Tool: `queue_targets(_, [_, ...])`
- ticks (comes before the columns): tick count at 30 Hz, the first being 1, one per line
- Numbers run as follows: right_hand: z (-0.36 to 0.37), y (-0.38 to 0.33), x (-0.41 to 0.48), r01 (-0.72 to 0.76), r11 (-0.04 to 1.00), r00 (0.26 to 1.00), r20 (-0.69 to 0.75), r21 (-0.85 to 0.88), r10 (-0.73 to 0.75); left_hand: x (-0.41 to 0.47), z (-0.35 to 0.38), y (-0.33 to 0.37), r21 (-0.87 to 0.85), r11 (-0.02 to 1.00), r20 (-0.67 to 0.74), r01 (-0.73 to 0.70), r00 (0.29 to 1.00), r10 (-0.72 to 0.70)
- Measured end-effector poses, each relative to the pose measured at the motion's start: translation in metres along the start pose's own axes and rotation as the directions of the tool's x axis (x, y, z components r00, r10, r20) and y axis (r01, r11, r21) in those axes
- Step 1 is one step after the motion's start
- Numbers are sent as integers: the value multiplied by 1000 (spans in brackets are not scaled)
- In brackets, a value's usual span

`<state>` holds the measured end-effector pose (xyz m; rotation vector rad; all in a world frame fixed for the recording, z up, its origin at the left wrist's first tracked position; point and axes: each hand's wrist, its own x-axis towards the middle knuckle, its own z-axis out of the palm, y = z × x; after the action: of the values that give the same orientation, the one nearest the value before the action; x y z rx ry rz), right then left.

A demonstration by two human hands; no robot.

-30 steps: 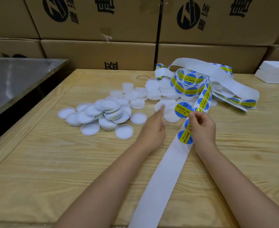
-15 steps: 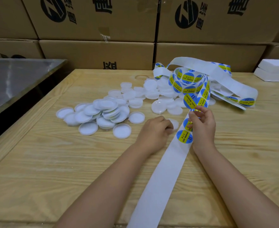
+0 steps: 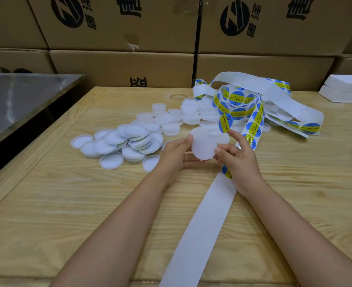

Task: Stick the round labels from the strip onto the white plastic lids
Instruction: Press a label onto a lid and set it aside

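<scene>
We grip one bare lid (image 3: 204,147) with left hand (image 3: 175,154) fingers curled; right hand (image 3: 241,162) fingers loose, peeled label (image 3: 224,123) on index tip. Pile (image 3: 127,141) at ten o'clock: none labelled yet.

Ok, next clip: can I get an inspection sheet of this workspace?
Surface: pale wooden table.
Job's things: white lids heaped left of centre; label strip coiled at the back, its bare backing trailing toward the camera.
Clutter: nothing seen.
Grippers: left hand holds one lid; right hand carries a peeled label on its index fingertip, just above that lid.
Cables: nothing seen.
Surroundings: cardboard boxes stacked behind, steel table left, white slabs right.
</scene>
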<state>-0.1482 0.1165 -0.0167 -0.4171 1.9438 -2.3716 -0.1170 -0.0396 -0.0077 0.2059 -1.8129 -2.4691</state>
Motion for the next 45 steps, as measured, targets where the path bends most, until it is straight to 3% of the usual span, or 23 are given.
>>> queue_targets(3, [2,0,-1,-5,1000,1000,-13,3,5,-1,-4,1,-47,998,94,41,995,-36])
queue_targets(7, [4,-4,-1,26,999,996,-83,35,-23,-1,-2,1,-54,997,74,49,996,-45])
queue_targets(9, [3,-7,0,3,989,992,-121,150,16,-1,-2,1,-83,995,61,58,997,-53])
queue_targets(12, [-1,-8,0,-92,946,991,-61,311,117,-1,-4,1,-111,992,79,65,995,-57])
queue_targets(20, [-1,-6,-1,-179,972,983,65,149,172,-1,-6,1,-35,997,143,68,988,-62])
queue_targets(45, [-1,-2,2,-215,974,976,4,74,216,-3,-6,-1,58,998,190,28,981,-38])
